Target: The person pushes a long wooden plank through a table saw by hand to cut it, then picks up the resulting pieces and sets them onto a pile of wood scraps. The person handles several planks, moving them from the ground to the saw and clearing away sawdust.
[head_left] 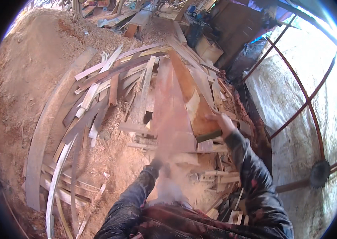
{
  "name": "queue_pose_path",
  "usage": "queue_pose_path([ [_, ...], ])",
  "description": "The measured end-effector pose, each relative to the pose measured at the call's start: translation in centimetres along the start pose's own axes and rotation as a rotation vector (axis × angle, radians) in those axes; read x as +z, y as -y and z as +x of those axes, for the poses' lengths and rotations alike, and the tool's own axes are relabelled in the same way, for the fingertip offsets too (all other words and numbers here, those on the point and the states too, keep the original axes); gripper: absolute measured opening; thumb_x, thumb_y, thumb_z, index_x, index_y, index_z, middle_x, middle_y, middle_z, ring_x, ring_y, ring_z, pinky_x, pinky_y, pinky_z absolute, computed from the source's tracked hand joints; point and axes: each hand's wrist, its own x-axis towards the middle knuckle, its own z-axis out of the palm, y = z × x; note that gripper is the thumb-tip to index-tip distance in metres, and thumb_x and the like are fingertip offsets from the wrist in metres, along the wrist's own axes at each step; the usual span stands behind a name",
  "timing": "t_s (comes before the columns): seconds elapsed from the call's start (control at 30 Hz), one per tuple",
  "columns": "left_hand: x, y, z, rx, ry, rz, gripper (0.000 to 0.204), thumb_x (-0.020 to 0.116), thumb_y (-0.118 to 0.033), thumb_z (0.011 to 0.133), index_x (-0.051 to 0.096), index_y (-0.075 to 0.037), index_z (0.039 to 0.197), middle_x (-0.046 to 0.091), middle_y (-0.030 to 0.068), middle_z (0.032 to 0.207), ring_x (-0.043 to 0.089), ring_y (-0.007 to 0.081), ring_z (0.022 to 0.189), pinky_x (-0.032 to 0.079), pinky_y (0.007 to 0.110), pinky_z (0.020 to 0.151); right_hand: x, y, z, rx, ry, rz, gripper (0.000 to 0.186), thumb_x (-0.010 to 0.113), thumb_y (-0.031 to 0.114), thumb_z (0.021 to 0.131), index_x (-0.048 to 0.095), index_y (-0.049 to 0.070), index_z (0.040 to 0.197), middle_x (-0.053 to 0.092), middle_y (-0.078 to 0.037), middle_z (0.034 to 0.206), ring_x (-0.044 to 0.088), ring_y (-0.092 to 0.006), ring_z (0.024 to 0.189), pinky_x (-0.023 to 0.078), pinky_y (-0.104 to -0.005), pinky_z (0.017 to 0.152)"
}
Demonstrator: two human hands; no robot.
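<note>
My right hand [224, 122] is at the near end of an orange-brown wooden plank [200, 113], its fingers on the right edge. The plank is tilted and runs away from me, with a pale patch on its face and a dark, greenish end. Beside it on the left lies a wide reddish plank [169, 105], its near end blurred by haze. My left hand [158, 162] is low, just short of the reddish plank's near end. Haze and blur hide its fingers, so I cannot tell whether it holds anything.
Offcuts and strips of wood [106, 77] lie heaped at the left, beside a long curved board [56, 119]. A sawdust mound [37, 40] rises at the far left. At the right hangs a pale sheet [296, 91] with crossing rods. A wooden box [209, 49] stands far right.
</note>
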Motion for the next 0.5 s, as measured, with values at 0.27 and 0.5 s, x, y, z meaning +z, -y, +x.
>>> queue_pose_path([
  [0.27,-14.7,-21.8,-22.3,0.223,0.331,-1.476,0.060,0.039,-0.041,0.105,0.030,0.000,0.149,0.038,0.0106,0.151,0.040,0.0224,0.136,0.028,0.033,0.115,8.5,-9.9,-17.3,-0.205,-0.256,0.690,0.072,0.072,-0.016,0.068,0.039,-0.009,0.132,0.053,-0.024,0.134,0.050,-0.0346,0.131,0.038,-0.0445,0.113],
  [0.5,-19.5,-26.2,-24.7,0.517,0.193,-1.392,0.064,0.042,-0.048,0.102,0.031,-0.005,0.149,0.042,0.0070,0.148,0.038,0.0190,0.135,0.027,0.032,0.112,12.6,-3.3,-19.3,-0.325,-0.064,0.565,0.035,0.061,0.031,0.090,0.063,0.006,0.114,0.067,-0.011,0.112,0.065,-0.0234,0.105,0.055,-0.0388,0.089],
])
